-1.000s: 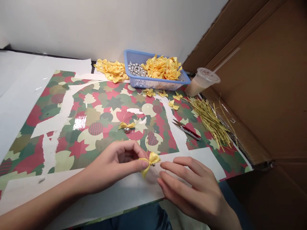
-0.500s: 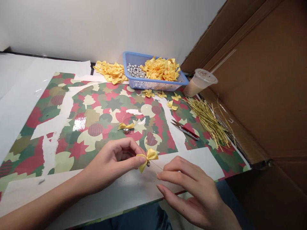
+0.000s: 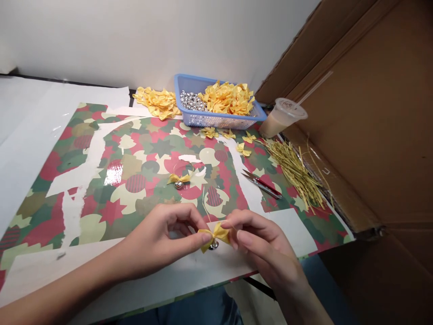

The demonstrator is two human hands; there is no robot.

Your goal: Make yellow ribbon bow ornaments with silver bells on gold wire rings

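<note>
My left hand [image 3: 165,237] pinches the left loop of a yellow ribbon bow [image 3: 220,232] between thumb and index finger. A small silver bell [image 3: 214,245] hangs under the bow's middle. One end of a thin gold wire [image 3: 206,207] sticks up behind the bow. At the bow's right side, my right hand [image 3: 267,246] has thumb and index finger closed on the wire's other end, mostly hidden by the fingers. Farther back on the table lies another bow [image 3: 179,178] with a silver bell [image 3: 178,185] and a curved wire.
A blue basket [image 3: 219,121] holds silver bells and yellow bows; more bows [image 3: 158,103] lie left of it. Several loose bows [image 3: 243,149] lie in front. Red-handled snips [image 3: 262,184], a bundle of gold wire ties [image 3: 294,174] and a lidded cup [image 3: 282,118] are at right, beside cardboard [image 3: 372,113].
My right hand has moved up and left to the bow, its fingers closing on the wire. The bow in my left hand has shifted slightly right and down.
</note>
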